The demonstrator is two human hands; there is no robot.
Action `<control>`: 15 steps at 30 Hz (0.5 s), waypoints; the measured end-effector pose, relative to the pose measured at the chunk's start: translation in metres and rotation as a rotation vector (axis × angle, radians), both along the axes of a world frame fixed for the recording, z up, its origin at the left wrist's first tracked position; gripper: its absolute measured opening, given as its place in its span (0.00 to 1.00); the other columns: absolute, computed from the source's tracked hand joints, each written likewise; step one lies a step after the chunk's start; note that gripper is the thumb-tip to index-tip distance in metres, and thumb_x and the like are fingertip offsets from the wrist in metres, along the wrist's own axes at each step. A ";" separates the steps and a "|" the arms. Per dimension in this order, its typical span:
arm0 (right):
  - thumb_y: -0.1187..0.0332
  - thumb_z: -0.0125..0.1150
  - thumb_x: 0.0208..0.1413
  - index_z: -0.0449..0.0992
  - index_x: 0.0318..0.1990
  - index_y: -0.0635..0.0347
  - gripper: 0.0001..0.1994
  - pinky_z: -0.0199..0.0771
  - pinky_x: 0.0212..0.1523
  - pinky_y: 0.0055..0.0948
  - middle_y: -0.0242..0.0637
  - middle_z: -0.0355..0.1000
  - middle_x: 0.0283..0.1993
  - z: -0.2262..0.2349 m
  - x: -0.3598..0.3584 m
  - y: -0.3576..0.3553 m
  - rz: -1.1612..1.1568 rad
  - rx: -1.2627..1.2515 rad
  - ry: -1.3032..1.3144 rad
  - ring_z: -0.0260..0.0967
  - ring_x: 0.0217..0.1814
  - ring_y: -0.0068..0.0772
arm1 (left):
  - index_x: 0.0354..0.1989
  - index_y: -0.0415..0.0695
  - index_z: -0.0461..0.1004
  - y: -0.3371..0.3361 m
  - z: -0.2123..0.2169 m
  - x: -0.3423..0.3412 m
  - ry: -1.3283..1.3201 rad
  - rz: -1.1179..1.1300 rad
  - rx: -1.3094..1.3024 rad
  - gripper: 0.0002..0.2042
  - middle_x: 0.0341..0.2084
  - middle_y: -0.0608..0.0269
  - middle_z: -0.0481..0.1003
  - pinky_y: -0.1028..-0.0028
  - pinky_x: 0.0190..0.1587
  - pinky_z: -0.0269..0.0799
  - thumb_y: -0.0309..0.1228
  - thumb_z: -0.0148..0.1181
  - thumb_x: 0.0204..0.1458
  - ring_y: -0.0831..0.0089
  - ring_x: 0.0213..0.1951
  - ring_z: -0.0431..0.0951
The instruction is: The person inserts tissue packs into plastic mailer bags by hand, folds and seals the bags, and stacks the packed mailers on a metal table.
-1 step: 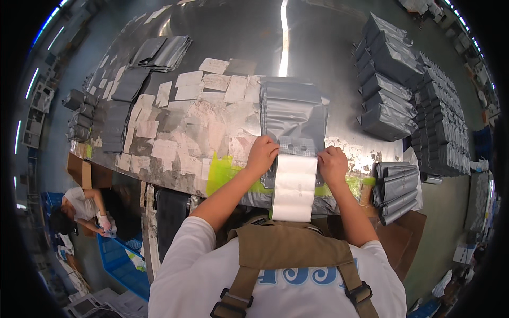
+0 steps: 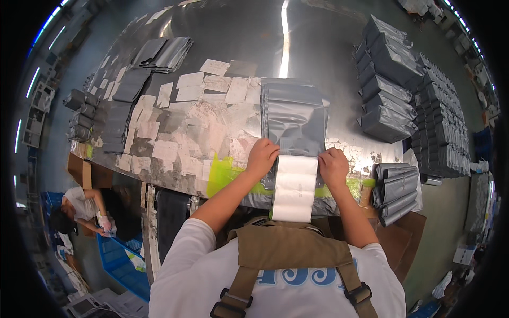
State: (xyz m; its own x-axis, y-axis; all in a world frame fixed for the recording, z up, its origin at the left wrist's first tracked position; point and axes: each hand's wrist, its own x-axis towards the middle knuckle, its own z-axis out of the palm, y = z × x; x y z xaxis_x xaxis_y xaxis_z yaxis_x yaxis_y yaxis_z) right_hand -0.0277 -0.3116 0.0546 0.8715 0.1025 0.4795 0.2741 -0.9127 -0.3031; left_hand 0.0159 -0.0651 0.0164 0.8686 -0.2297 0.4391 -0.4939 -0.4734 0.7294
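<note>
Bare steel table [image 2: 318, 47] beyond the flat grey bag pile [image 2: 294, 114] is open, so hands can pass fwd over the middle w/o hitting anything. Right side is blocked by stacked grey packed bags [image 2: 387, 85], more rows [image 2: 442, 122] behind them, and a smaller stack [image 2: 395, 188] just beside the right hand [image 2: 333, 167]; only a narrow bare strip lies btwn. Left of the left hand [image 2: 262, 156] there are only flat stuck labels [image 2: 175, 132] and thin bag stacks [image 2: 161, 53], low enough to pass over.
</note>
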 end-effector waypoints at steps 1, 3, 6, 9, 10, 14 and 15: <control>0.74 0.67 0.40 0.78 0.30 0.56 0.07 0.68 0.32 0.34 0.32 0.69 0.29 0.004 -0.008 0.004 -0.036 0.075 -0.016 0.67 0.34 0.38 | 0.31 0.40 0.76 0.001 0.002 -0.006 -0.001 0.000 -0.001 0.06 0.28 0.56 0.70 0.64 0.39 0.69 0.21 0.60 0.43 0.56 0.35 0.72; 0.75 0.67 0.40 0.78 0.29 0.56 0.07 0.68 0.32 0.34 0.32 0.70 0.29 0.007 -0.019 0.011 -0.042 0.111 -0.061 0.68 0.34 0.38 | 0.33 0.40 0.75 0.005 0.007 -0.016 -0.177 0.031 0.033 0.08 0.29 0.56 0.71 0.63 0.37 0.69 0.20 0.61 0.42 0.55 0.34 0.72; 0.77 0.67 0.40 0.78 0.29 0.57 0.07 0.70 0.32 0.33 0.33 0.70 0.30 0.005 -0.031 0.011 -0.019 0.152 -0.171 0.68 0.34 0.38 | 0.34 0.39 0.75 0.008 0.010 -0.033 -0.275 0.024 0.008 0.10 0.30 0.54 0.71 0.62 0.35 0.69 0.18 0.61 0.40 0.54 0.33 0.71; 0.80 0.67 0.39 0.78 0.30 0.59 0.09 0.71 0.31 0.33 0.35 0.71 0.30 0.004 -0.033 0.011 0.047 0.153 -0.266 0.69 0.34 0.39 | 0.34 0.38 0.74 0.010 0.009 -0.040 -0.299 0.012 -0.030 0.11 0.29 0.53 0.71 0.62 0.34 0.69 0.16 0.60 0.40 0.53 0.32 0.71; 0.81 0.67 0.39 0.78 0.31 0.60 0.09 0.70 0.32 0.33 0.36 0.70 0.30 0.004 -0.030 0.010 0.089 0.178 -0.288 0.68 0.34 0.40 | 0.34 0.38 0.74 0.011 0.008 -0.040 -0.293 0.015 -0.028 0.11 0.29 0.53 0.71 0.62 0.34 0.69 0.16 0.60 0.40 0.53 0.32 0.71; 0.82 0.67 0.39 0.77 0.30 0.62 0.09 0.68 0.33 0.33 0.38 0.69 0.30 -0.001 -0.037 0.013 0.116 0.396 -0.255 0.67 0.34 0.41 | 0.33 0.38 0.72 0.015 0.014 -0.038 -0.325 -0.047 -0.054 0.12 0.30 0.53 0.70 0.63 0.34 0.69 0.14 0.60 0.39 0.53 0.32 0.70; 0.82 0.67 0.39 0.77 0.30 0.62 0.09 0.68 0.33 0.33 0.38 0.69 0.30 -0.006 -0.039 0.014 0.124 0.407 -0.243 0.67 0.34 0.41 | 0.33 0.38 0.71 0.018 0.016 -0.037 -0.341 -0.092 -0.041 0.12 0.30 0.53 0.70 0.63 0.34 0.68 0.14 0.60 0.38 0.53 0.32 0.70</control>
